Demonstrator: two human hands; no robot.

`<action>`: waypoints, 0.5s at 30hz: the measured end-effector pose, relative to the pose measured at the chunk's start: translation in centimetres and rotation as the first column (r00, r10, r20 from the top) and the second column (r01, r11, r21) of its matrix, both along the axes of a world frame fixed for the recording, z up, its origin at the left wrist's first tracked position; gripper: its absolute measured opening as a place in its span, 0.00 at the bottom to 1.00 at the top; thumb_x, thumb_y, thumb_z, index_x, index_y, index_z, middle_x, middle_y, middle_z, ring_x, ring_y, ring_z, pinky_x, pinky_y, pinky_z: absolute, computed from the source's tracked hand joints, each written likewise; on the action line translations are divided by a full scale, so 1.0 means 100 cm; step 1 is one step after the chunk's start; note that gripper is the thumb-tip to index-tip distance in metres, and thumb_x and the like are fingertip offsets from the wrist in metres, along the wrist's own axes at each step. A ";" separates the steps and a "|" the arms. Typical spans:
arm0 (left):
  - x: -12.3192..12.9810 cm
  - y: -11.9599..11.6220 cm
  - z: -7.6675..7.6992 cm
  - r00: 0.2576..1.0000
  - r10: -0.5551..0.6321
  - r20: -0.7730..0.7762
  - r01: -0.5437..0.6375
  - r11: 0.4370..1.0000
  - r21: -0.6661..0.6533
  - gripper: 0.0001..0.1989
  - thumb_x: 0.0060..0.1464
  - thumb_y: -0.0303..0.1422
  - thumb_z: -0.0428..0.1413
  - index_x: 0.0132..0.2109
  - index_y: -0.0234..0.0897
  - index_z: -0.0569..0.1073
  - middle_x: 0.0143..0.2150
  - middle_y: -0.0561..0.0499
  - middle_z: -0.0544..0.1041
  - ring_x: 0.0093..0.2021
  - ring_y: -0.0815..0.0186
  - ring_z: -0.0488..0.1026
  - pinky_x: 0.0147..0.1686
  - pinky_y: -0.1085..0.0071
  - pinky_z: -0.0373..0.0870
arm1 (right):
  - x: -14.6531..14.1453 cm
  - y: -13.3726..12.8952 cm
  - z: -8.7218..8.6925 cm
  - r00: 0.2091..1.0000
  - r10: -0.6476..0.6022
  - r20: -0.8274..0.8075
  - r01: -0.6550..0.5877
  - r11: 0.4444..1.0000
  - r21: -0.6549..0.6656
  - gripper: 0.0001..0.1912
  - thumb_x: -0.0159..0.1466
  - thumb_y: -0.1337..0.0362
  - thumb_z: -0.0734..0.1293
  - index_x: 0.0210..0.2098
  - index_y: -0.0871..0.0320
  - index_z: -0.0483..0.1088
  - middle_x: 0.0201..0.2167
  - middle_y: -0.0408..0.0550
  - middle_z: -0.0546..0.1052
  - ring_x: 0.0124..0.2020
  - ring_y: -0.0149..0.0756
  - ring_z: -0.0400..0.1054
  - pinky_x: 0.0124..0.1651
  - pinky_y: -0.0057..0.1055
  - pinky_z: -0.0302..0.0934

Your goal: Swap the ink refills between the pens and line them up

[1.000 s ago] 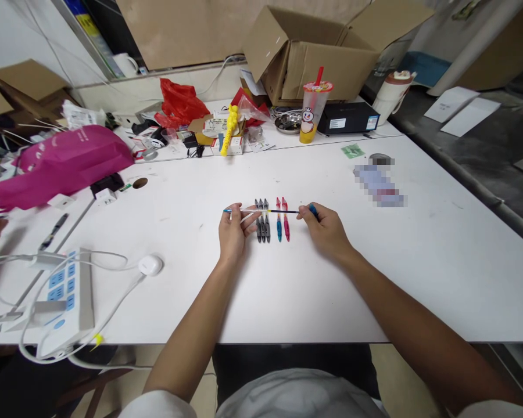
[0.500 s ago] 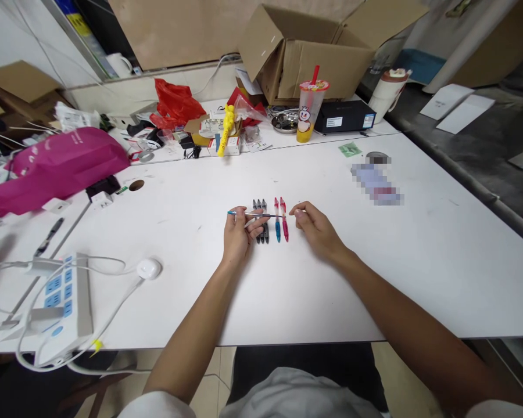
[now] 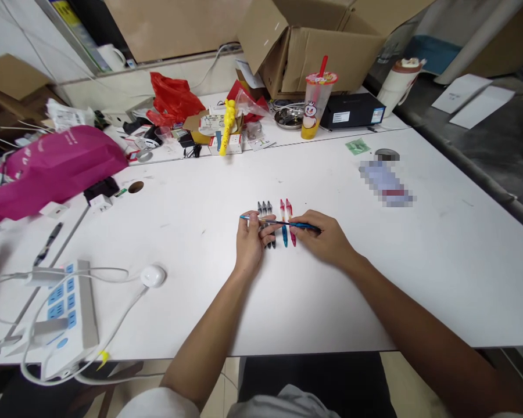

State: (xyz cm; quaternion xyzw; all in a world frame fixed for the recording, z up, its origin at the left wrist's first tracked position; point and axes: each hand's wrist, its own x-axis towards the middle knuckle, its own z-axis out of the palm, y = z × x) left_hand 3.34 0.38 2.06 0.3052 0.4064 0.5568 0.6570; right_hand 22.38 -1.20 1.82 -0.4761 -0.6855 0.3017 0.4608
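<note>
One slender plastic pen with blue ends (image 3: 281, 222) is held above the white worktop (image 3: 314, 302). The left hand (image 3: 249, 247) pinches it near one tip; the right hand (image 3: 329, 235) has its grip closed around the other end. Three black-and-clear pens (image 3: 264, 208) and two pink-topped pens (image 3: 289, 208) lie side by side below. Farther left sits a white power strip with blue sockets (image 3: 72, 302).
</note>
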 end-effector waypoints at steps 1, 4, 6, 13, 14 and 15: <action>0.001 0.000 0.000 1.000 -0.002 -0.002 0.002 1.000 -0.003 0.24 0.60 0.53 0.62 0.48 0.42 0.64 0.42 0.48 0.83 0.37 0.65 0.84 0.27 0.78 0.73 | 0.000 -0.001 0.000 1.000 0.016 0.010 -0.016 0.999 0.032 0.11 0.68 0.59 0.69 0.47 0.52 0.81 0.37 0.48 0.78 0.31 0.34 0.68 0.31 0.35 0.62; 0.003 -0.002 0.001 0.999 -0.010 -0.033 0.010 1.000 0.001 0.26 0.58 0.55 0.63 0.48 0.41 0.65 0.41 0.47 0.83 0.37 0.64 0.84 0.27 0.77 0.72 | -0.002 -0.002 -0.002 1.000 0.024 -0.003 -0.024 0.998 0.065 0.13 0.69 0.59 0.68 0.50 0.52 0.79 0.40 0.49 0.79 0.34 0.36 0.71 0.33 0.34 0.64; 0.006 -0.004 0.002 0.997 -0.018 -0.070 0.019 1.000 0.019 0.26 0.58 0.55 0.62 0.48 0.40 0.66 0.41 0.46 0.84 0.39 0.64 0.84 0.29 0.76 0.73 | -0.003 -0.002 -0.004 0.999 -0.032 -0.023 0.032 0.999 0.008 0.12 0.67 0.57 0.71 0.48 0.52 0.79 0.39 0.48 0.80 0.34 0.37 0.72 0.32 0.34 0.64; 0.010 -0.010 0.009 0.995 -0.052 -0.079 0.057 0.997 0.052 0.25 0.59 0.53 0.63 0.50 0.40 0.67 0.45 0.44 0.84 0.39 0.63 0.83 0.32 0.73 0.77 | -0.004 -0.007 -0.003 0.996 -0.068 -0.064 0.064 0.996 -0.053 0.13 0.69 0.53 0.68 0.45 0.54 0.76 0.36 0.48 0.81 0.34 0.37 0.73 0.33 0.33 0.66; 0.010 -0.010 0.009 0.996 -0.041 -0.079 0.045 0.998 0.054 0.24 0.59 0.52 0.63 0.50 0.40 0.67 0.45 0.43 0.84 0.39 0.63 0.83 0.33 0.72 0.77 | -0.004 -0.008 -0.003 0.995 -0.065 -0.070 0.062 0.997 -0.042 0.12 0.69 0.54 0.68 0.46 0.54 0.74 0.37 0.48 0.80 0.34 0.37 0.73 0.33 0.33 0.66; 0.010 -0.009 0.009 0.996 -0.029 -0.079 0.034 0.998 0.055 0.25 0.59 0.52 0.63 0.50 0.40 0.67 0.45 0.43 0.84 0.39 0.63 0.83 0.33 0.72 0.77 | -0.004 -0.009 -0.003 0.997 -0.054 -0.060 0.051 0.998 -0.047 0.11 0.69 0.55 0.68 0.45 0.55 0.74 0.36 0.47 0.80 0.33 0.36 0.72 0.32 0.32 0.65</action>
